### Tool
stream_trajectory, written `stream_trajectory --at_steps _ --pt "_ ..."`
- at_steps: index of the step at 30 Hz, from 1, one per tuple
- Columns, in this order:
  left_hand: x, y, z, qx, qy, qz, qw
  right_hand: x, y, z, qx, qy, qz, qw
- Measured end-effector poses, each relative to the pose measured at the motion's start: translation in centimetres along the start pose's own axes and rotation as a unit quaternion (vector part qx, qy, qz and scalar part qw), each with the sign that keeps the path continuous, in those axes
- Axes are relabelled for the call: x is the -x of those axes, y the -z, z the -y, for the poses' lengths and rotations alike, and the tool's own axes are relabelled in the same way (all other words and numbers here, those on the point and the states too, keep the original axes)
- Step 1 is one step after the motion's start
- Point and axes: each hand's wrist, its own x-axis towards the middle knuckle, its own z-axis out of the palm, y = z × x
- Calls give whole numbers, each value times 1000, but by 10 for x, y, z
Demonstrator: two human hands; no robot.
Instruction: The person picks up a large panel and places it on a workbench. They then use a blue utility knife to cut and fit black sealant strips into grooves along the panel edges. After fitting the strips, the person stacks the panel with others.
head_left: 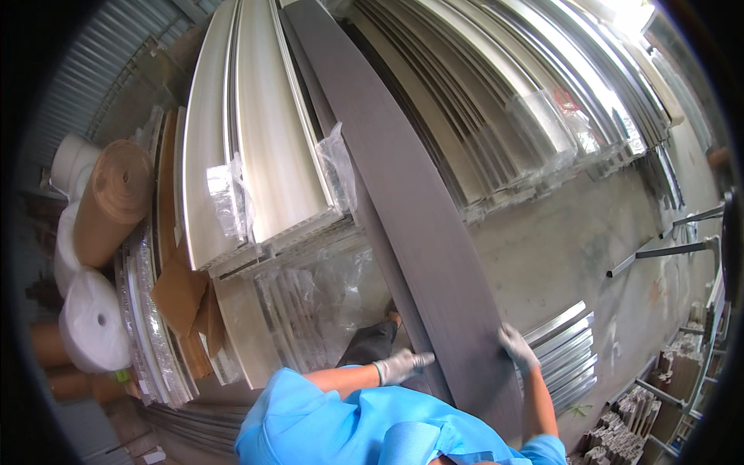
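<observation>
A long, wide dark grey panel [422, 217] runs from the far stacks down to my body. Under its left side shows a second dark strip [393, 275], alongside it. My right hand [518, 349], in a pale glove, grips the panel's right edge, with the fingertips on its top face and the rest partly hidden. Gloved as well, my left hand [404, 366] is closed at the left edge, by the dark strip. Its fingertips are partly hidden, and which of the two layers it holds is hard to make out.
Cream panels [279, 170] with plastic wrap are stacked left of the dark panel, more long profiles [496, 101] right of it. Brown and white rolls [116, 190] and cardboard [180, 298] stand at left. Silver profiles [562, 353] lie on the floor near my right arm; metal racks [674, 252] stand at right.
</observation>
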Motion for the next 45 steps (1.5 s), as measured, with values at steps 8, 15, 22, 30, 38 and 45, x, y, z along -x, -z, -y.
stream_trajectory --at_steps 8,15,22,30,38,45 --pt "-49 113 -116 -85 -266 -112 954 -60 -38 37 128 -47 -135 981" --pt "-61 79 -40 128 -131 -131 974 30 -32 -40 85 -88 -127 984" --pt "-32 86 -130 315 -192 48 928 133 -36 -126 -94 -164 -33 981" --pt "-56 101 -152 92 -227 -248 937 33 -41 -62 47 -94 -75 992" --pt "11 38 -93 214 -65 34 974 144 -19 -9 57 -271 -29 960" --pt "-43 121 -228 120 -226 39 966 266 -29 -11 98 -305 -104 942"
